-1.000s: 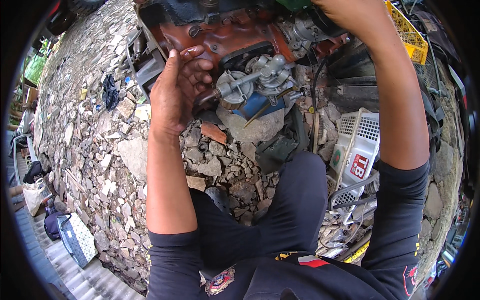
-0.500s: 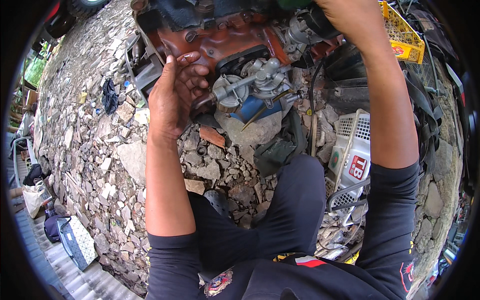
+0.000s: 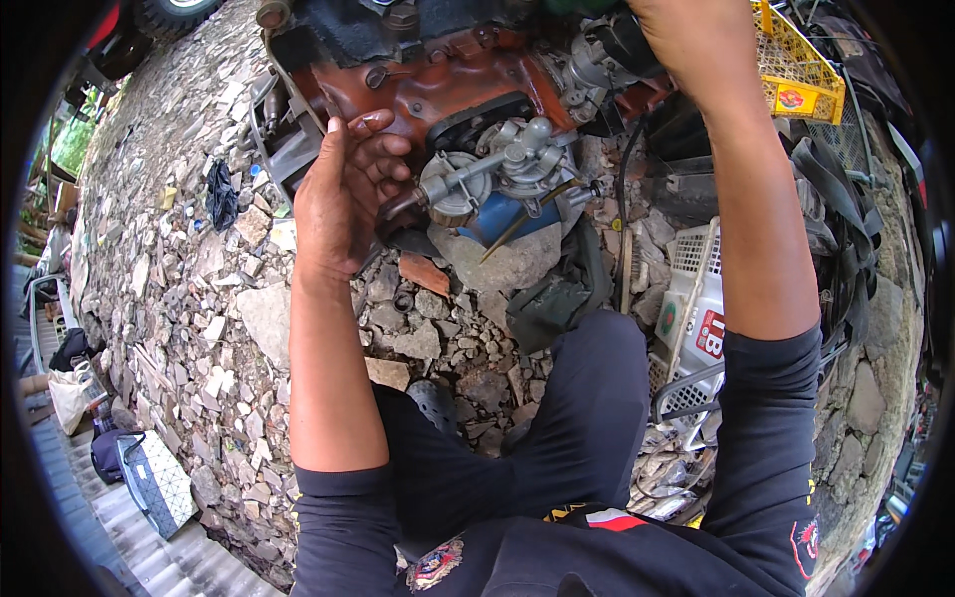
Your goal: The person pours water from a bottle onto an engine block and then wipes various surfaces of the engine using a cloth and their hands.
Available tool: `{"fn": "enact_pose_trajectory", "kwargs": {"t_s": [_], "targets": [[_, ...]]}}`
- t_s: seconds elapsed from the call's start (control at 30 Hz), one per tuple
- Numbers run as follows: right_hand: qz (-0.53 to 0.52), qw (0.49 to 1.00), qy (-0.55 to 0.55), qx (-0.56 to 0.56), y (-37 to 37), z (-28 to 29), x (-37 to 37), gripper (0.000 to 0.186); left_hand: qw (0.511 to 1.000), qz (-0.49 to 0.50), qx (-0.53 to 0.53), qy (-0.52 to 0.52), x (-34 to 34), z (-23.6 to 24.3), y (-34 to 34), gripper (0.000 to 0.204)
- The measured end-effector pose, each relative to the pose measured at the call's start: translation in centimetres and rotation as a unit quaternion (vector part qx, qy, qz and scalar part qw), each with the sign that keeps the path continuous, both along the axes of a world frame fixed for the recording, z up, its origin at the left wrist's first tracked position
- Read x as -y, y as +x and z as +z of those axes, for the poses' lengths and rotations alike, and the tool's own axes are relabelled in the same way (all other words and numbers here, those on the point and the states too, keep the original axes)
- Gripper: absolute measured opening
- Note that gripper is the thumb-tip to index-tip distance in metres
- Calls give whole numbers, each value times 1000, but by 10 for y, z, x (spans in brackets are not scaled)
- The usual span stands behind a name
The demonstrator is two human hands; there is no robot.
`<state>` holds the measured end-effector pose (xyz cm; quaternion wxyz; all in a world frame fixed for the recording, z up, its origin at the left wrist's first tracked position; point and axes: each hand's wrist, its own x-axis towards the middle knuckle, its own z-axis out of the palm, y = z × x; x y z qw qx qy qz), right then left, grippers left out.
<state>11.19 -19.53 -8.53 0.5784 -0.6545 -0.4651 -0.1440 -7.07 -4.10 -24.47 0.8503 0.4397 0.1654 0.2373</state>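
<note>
A reddish-orange engine block (image 3: 428,95) with a dark upper part lies across the top of the view. Close to its near side is a grey cast-metal pump-like assembly (image 3: 497,174) with round housings and pipe stubs. Below that assembly are a blue cylinder (image 3: 494,217) and a thin brass-coloured rod (image 3: 517,231). Just left of the assembly is my left hand (image 3: 348,194), palm turned up, its fingers apart and loosely bent with nothing seen in them. My right hand (image 3: 691,35) reaches past the engine's upper right; the frame's top edge cuts off its fingers.
Broken stones cover the ground, with a large flat stone (image 3: 512,261) under the blue cylinder. A dark green cloth-like piece (image 3: 557,303) lies near my knee. To the right are a white plastic container (image 3: 686,308) and a yellow crate (image 3: 816,75). A black hose (image 3: 624,169) runs beside the engine.
My right forearm has shifted slightly to the left, its hand still at the top edge. The left hand keeps nearly the same place and pose.
</note>
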Motion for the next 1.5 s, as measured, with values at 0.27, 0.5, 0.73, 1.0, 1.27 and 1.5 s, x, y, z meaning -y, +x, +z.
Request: {"fn": "enact_pose_trajectory", "kwargs": {"t_s": [0.27, 0.5, 0.73, 1.0, 1.27, 1.5], "targets": [[142, 986, -38, -74, -1, -18, 15, 52, 1000, 1, 0, -6, 1, 2, -1, 50], [3, 939, -172, 299, 22, -47, 57, 43, 996, -72, 57, -10, 1, 12, -4, 52], [232, 964, -22, 126, 14, -68, 48, 62, 997, 22, 36, 68, 7, 25, -3, 45], [119, 939, -97, 308, -8, -98, 82, 57, 938, -182, -168, 244, 64, 99, -19, 45], [99, 944, -119, 292, -3, -101, 93, 53, 923, -295, -201, 145, 91, 70, 6, 64], [82, 936, -137, 315, -1, -118, 99, 46, 961, -236, -74, 120, 103, 40, 23, 58]]}}
